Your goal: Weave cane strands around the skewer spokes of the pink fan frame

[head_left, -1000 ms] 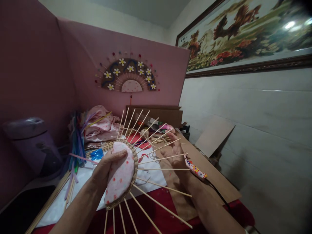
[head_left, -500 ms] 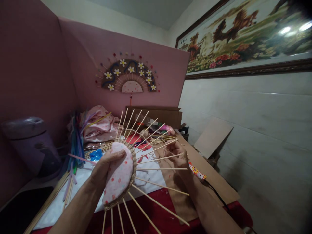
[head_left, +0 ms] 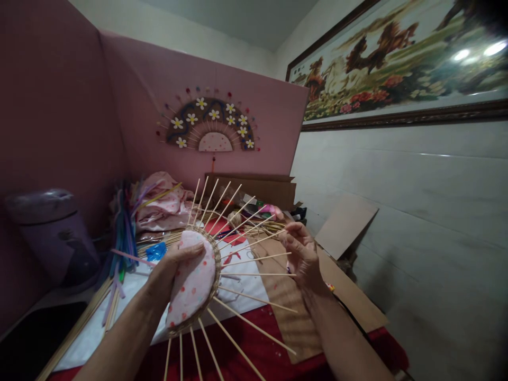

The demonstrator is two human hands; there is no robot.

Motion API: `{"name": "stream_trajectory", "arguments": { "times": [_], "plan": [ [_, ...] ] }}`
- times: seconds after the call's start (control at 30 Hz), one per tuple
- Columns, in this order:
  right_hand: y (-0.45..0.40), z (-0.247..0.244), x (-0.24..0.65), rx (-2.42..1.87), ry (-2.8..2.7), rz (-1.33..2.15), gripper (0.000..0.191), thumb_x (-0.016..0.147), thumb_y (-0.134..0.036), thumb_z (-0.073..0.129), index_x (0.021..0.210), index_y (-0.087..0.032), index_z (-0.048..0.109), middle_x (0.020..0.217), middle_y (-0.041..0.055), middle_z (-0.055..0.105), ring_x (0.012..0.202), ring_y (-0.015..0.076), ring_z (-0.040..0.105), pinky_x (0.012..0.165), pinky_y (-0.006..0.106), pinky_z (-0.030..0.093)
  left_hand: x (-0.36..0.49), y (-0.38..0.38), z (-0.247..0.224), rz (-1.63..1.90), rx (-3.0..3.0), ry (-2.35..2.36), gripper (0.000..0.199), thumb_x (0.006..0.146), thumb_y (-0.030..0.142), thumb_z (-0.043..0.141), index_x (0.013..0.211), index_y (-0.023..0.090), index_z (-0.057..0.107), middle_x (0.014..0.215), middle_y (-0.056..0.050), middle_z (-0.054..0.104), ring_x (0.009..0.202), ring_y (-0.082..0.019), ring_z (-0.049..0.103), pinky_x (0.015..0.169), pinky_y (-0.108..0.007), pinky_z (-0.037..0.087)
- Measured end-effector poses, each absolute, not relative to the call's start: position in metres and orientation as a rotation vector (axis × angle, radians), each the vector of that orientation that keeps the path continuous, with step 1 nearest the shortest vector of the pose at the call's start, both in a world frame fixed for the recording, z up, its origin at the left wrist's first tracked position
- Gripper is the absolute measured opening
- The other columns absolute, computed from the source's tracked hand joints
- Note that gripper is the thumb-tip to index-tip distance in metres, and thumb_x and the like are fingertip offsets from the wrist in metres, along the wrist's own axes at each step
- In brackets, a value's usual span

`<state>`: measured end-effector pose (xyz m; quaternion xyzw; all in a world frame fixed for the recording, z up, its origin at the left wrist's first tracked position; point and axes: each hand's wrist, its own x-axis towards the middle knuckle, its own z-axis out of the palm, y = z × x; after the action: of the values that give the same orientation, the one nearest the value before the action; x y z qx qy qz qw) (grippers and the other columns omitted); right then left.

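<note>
My left hand (head_left: 180, 262) grips a fan frame by its half-round base (head_left: 194, 286), thumb across the front and the other fingers hidden behind. Pink-white spotted cloth covers this base, and a band of brown twine (head_left: 218, 264) runs along its curved edge. Several thin wooden sticks (head_left: 254, 309) spread out from the curve like rays. By the tips of the right-hand sticks is my right hand (head_left: 304, 254), its thumb and fingers curled together in a pinch. Whatever lies in that pinch is too fine to make out.
Behind the frame are a twine ball (head_left: 235, 219), red paper (head_left: 234, 238) and white paper (head_left: 250, 288). Pipe cleaners (head_left: 126, 233), spotted cloth (head_left: 162, 198) and a lilac canister (head_left: 53, 243) stand left. Cardboard (head_left: 353, 296) lies right. A finished flowered fan (head_left: 212, 121) hangs on the pink panel.
My right hand has moved right, from among the sticks to just beyond their tips. The fan frame has shifted very slightly left, still in my left hand.
</note>
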<state>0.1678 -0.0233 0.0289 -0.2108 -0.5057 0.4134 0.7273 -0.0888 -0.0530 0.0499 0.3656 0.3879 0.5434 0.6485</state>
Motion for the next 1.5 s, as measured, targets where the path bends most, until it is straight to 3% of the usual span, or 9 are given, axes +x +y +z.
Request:
{"name": "stream_trajectory", "arguments": {
  "times": [0.4, 0.6, 0.77, 1.07, 1.3, 1.5],
  "plan": [
    [-0.025, 0.031, 0.168, -0.496, -1.161, 0.889, 0.015, 0.070, -0.025, 0.062, 0.084, -0.022, 0.057, 0.065, -0.0021, 0.044, 0.058, 0.0117, 0.040, 0.060, 0.027, 0.038, -0.091, -0.054, 0.051, 1.260, 0.764, 0.907, 0.017, 0.062, 0.016, 0.068, 0.075, 0.013, 0.058, 0.061, -0.006, 0.067, 0.049, -0.019, 0.063, 0.046, -0.027, 0.050],
    [-0.024, 0.029, 0.166, -0.502, -1.143, 0.874, 0.012, 0.071, -0.021, 0.063, 0.082, -0.022, 0.059, 0.070, -0.0020, 0.049, 0.060, 0.0100, 0.042, 0.058, 0.024, 0.036, -0.091, -0.053, 0.051, 1.276, 0.785, 0.886, 0.015, 0.063, 0.014, 0.067, 0.075, 0.013, 0.058, 0.059, -0.005, 0.067, 0.047, -0.018, 0.062, 0.047, -0.027, 0.051],
    [-0.027, 0.027, 0.162, -0.690, -1.321, 0.772, 0.009, 0.067, -0.017, 0.064, 0.076, -0.021, 0.065, 0.072, -0.0002, 0.060, 0.068, 0.0130, 0.052, 0.063, 0.025, 0.041, -0.092, -0.054, 0.051, 1.309, 0.717, 0.890, 0.013, 0.065, 0.013, 0.066, 0.076, 0.012, 0.059, 0.059, -0.005, 0.067, 0.047, -0.017, 0.063, 0.047, -0.027, 0.052],
    [-0.032, 0.020, 0.149, -0.844, -1.573, 1.113, 0.011, 0.063, -0.027, 0.072, 0.072, -0.020, 0.073, 0.075, 0.0038, 0.070, 0.072, 0.0171, 0.061, 0.069, 0.030, 0.046, -0.091, -0.054, 0.050, 1.332, 0.706, 0.887, 0.008, 0.064, 0.011, 0.064, 0.071, 0.013, 0.059, 0.057, -0.005, 0.067, 0.045, -0.017, 0.062, 0.043, -0.026, 0.050],
    [-0.038, 0.026, 0.146, -0.858, -1.628, 1.155, 0.006, 0.063, -0.024, 0.072, 0.065, -0.018, 0.070, 0.060, -0.0009, 0.061, 0.055, 0.0098, 0.050, 0.052, 0.022, 0.038, -0.090, -0.052, 0.049, 1.352, 0.693, 0.868, 0.010, 0.063, 0.009, 0.064, 0.072, 0.013, 0.060, 0.059, -0.005, 0.067, 0.047, -0.017, 0.063, 0.046, -0.026, 0.051],
    [-0.034, 0.023, 0.151, -0.835, -1.568, 1.141, 0.009, 0.067, -0.027, 0.070, 0.067, -0.018, 0.070, 0.064, 0.0011, 0.063, 0.058, 0.0113, 0.052, 0.054, 0.023, 0.038, -0.094, -0.054, 0.052, 1.359, 0.719, 0.914, 0.012, 0.063, 0.014, 0.066, 0.073, 0.013, 0.060, 0.058, -0.004, 0.067, 0.045, -0.018, 0.062, 0.044, -0.025, 0.050]
  ]
}}
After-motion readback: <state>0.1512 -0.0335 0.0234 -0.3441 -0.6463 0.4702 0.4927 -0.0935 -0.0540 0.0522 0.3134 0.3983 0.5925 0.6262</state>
